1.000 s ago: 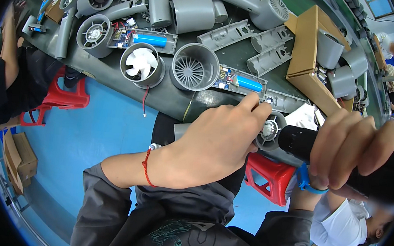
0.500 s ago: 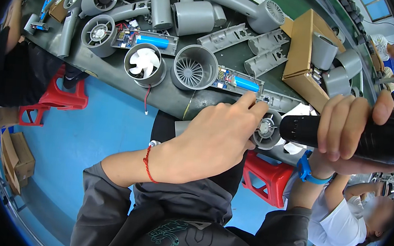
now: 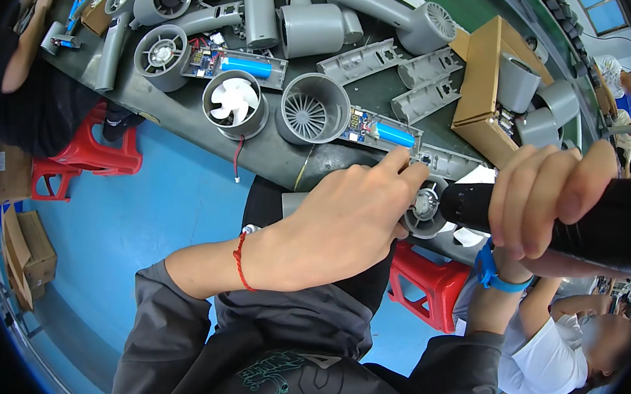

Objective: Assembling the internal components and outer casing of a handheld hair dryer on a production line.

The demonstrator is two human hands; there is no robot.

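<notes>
Blue floor (image 3: 158, 198) spreads below the dark bench (image 3: 187, 122), where gray fan parts (image 3: 311, 30) crowd beyond my hands. My left hand (image 3: 344, 214) is curled around the left side of a gray fan housing (image 3: 425, 205), my thumb mostly hidden; my right hand (image 3: 544, 198) is wrapped around a thick black tool (image 3: 468, 205), whose blunt end comes up to the housing's right rim. I cannot tell whether they touch. I'd judge the housing light, stiff and rather slick, delicate inside, so its outer wall is the place to grip. The tool looks heavier, best held round its body. Just beyond my left fingertips lies a blue battery (image 3: 394, 135); past those knuckles stands a cup with a white fan (image 3: 235, 101).
</notes>
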